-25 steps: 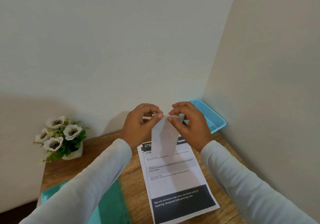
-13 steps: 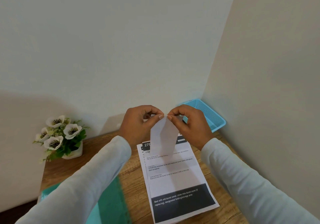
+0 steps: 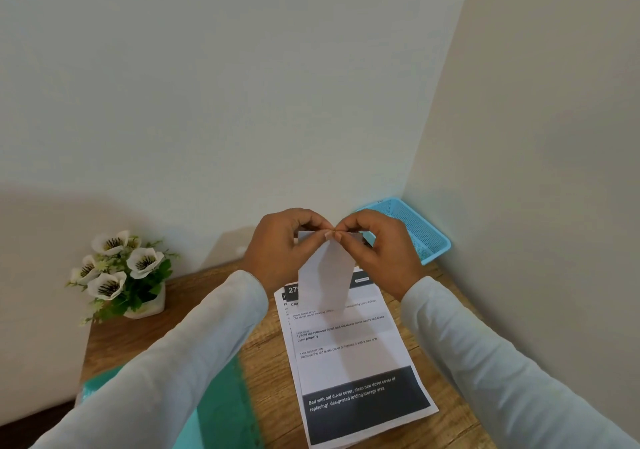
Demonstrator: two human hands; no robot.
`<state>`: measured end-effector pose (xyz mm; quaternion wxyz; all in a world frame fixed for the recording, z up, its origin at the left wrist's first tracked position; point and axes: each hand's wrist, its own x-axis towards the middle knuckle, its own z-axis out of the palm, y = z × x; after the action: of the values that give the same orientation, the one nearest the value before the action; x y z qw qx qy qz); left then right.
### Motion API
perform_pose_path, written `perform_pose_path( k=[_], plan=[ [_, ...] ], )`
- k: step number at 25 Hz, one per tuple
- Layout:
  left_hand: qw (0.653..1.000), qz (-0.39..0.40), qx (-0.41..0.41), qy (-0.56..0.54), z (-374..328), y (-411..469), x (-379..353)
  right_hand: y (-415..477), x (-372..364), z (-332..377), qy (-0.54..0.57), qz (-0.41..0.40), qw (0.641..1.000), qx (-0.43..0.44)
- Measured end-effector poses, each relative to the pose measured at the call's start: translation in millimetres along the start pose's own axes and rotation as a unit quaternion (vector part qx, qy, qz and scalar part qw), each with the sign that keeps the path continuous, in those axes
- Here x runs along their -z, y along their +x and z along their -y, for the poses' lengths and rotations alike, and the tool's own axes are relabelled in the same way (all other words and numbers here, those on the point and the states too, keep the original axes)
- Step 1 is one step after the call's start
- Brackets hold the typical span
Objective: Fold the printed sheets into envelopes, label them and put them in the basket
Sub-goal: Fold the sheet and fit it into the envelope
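Head cam | left grip [image 3: 277, 246] + right grip [image 3: 382, 249] pinch folded sheet [image 3: 323, 277] | fingertips [image 3: 327, 235] now touching (gap closed) | fold looks nearly set

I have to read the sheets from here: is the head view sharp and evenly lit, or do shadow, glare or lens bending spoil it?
Head view: soft even light, no glare. Head view: the folded paper, left hand and right hand throw a faint shadow on the printed sheets. Head view: bold lines read, small print too fine; the wide lens slants the wall corner.
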<state>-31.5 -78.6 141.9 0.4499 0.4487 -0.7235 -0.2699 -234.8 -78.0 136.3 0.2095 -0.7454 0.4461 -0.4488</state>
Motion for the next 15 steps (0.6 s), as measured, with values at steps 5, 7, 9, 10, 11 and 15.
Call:
perform_pose_path(
  k=[5, 7, 9, 10, 11, 15],
  plan=[
    [0.999, -0.009, 0.034, 0.001, 6, 0, 9, -1, 6, -1, 0.003, -0.008, 1.000, -0.011],
    [0.998, -0.022, 0.053, -0.023, 6, 0, 12, -1, 7, -1, 0.024, -0.022, 0.999, -0.021],
    [0.994, -0.055, 0.070, -0.060, 3, 2, 12, 0, 8, -2, 0.071, -0.031, 0.996, -0.046],
    [0.988, -0.077, 0.086, -0.103, 3, 3, 12, -1, 9, -3, 0.094, -0.024, 0.993, -0.068],
    [0.975, -0.101, 0.109, -0.163, 3, 4, 11, -2, 9, -5, 0.109, -0.006, 0.990, -0.093],
    [0.901, -0.185, 0.219, -0.325, 23, -6, 2, -18, 6, -28, 0.073, 0.113, 0.974, -0.180]
  ],
)
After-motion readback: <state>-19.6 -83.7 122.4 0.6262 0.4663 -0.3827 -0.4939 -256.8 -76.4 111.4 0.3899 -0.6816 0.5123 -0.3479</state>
